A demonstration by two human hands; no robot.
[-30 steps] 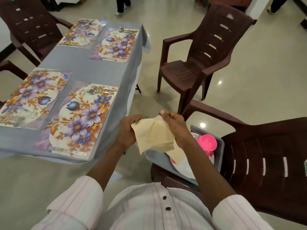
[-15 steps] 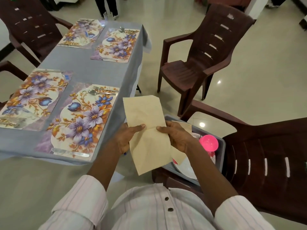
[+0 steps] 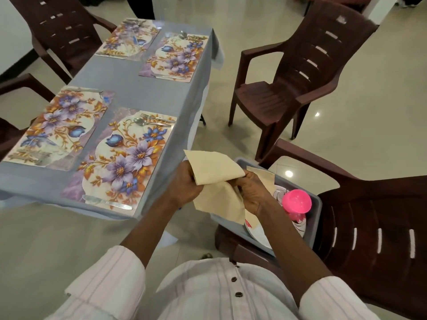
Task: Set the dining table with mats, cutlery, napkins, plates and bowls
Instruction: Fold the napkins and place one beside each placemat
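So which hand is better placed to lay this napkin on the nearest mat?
Left, probably. The left hand grips the napkin on the side toward the nearest mat; the right hand pinches it over the grey bin.

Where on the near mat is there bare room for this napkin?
The near mat is bare through its middle, between fork and spoon at its far edge and knife at its near edge. The tub is crowded.

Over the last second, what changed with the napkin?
The beige napkin, spread flat half a second ago, is now folded over between the left hand and right hand, both still gripping it. Floral placemats, cutlery and the grey tub with the pink bowl stayed put.
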